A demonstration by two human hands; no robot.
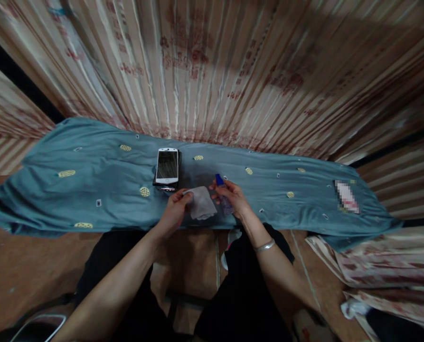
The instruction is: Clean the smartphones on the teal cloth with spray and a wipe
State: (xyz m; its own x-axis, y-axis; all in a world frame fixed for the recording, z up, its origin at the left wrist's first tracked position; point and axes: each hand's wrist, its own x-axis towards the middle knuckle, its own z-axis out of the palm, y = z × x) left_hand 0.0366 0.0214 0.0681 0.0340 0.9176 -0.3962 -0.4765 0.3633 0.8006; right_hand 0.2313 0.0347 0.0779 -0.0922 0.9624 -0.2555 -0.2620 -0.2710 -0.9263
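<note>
Left hand [178, 206]: grasping a pale grey wiping cloth [202, 204], thumb and fingers pinching its left edge. Cloth hangs flat-ish toward the right hand, looks folded, lower edge uneven. It's over the near part of the teal-covered surface [105, 178], roughly mid-length; can't tell if its lower edge touches down.

Right hand [235, 198]: grasping a small see-through bottle [227, 205] with a blue top [219, 180]. Bottle is tilted, blue top up and leaning left, body partly hidden by the fingers. Can't read the fill level. Bottle is just right of the wiping cloth; visible gap between the two. Silver bangle [265, 245] on the right wrist.

Beyond the left hand, slightly left: white smartphone [168, 166], screen up and dark, lying on top of a stack of dark devices [166, 188]. Stack count unclear from this angle. Neither hand touches it.

Far right end of the surface: a pixelated whitish item [347, 196], can't identify, well apart from both hands.

Background: striped curtain [197, 85] with reddish print behind the surface, brown tiled floor [186, 259] below, wearer's dark-clothed legs [249, 285] at the near edge.
</note>
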